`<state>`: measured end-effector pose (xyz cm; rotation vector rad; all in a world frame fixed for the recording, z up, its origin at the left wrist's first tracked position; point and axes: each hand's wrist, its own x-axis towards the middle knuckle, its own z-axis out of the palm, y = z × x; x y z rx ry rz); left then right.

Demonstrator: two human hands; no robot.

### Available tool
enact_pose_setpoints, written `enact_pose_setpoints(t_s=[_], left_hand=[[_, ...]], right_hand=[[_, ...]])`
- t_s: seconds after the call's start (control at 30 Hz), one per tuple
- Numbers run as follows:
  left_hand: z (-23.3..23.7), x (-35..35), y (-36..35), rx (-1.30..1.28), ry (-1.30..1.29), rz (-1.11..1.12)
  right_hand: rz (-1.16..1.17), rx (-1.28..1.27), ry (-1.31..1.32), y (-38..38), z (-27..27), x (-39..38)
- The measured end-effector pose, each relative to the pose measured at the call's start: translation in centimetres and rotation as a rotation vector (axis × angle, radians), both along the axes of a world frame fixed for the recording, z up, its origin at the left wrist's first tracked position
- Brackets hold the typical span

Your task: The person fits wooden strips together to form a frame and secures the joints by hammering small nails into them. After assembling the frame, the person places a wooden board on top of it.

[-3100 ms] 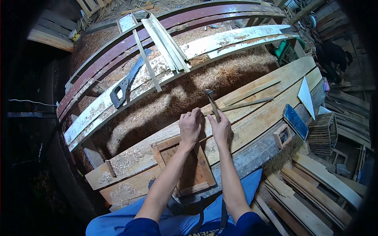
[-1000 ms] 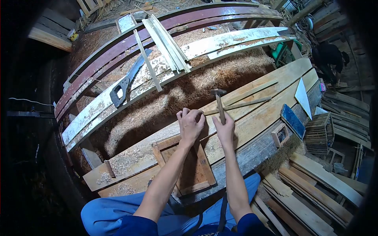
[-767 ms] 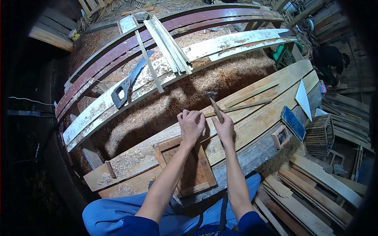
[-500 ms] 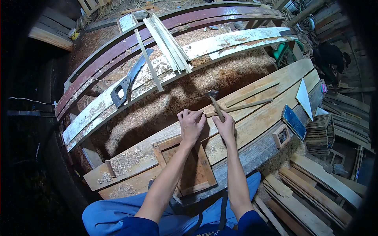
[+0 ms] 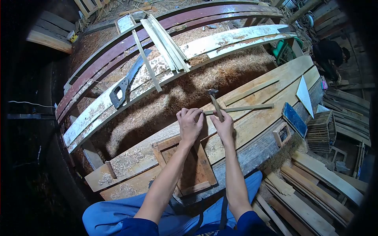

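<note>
My right hand (image 5: 223,125) is closed around the wooden handle of a hammer (image 5: 215,103), whose dark head points away from me. A thin wooden strip (image 5: 252,107) runs rightward from my left hand (image 5: 191,124), passing by the right hand's fingertips and the hammer handle. The left fingers are pinched at the strip's near end; a tiny dark spot shows at their tips, too small to name. Below both hands, a rectangular wooden frame with an inset panel (image 5: 204,157) lies on the plank bench (image 5: 252,125), partly covered by my left forearm.
Another strip (image 5: 254,92) lies on the bench. Wood shavings (image 5: 130,159) cover its left end. Across a shavings-filled gap, a handsaw (image 5: 128,82) and several strips (image 5: 165,43) rest on a white curved beam (image 5: 232,37). At right are a blue board (image 5: 294,120) and a bent-over person (image 5: 328,55).
The right end of the thin strip has swung slightly toward me, leaving it more level across the view. Both hands stay almost in place, the hammer still in the right.
</note>
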<state>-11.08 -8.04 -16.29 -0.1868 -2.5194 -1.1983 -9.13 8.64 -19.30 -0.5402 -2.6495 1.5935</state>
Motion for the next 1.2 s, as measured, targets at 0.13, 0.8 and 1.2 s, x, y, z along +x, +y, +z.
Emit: enact_pose_setpoints(t_s=[0.13, 0.8, 1.2], left_hand=[[0.7, 0.5, 0.0, 0.049, -0.114, -0.016], [1.2, 0.3, 0.0, 0.000, -0.145, -0.023], [1.3, 0.0, -0.1, -0.031, -0.131, -0.023]], right_hand=[[-0.027, -0.082, 0.160, -0.6, 0.1, 0.7], [-0.068, 0.100, 0.007, -0.8, 1.5, -0.3], [-0.077, 0.130, -0.050, -1.0, 1.9, -0.4]])
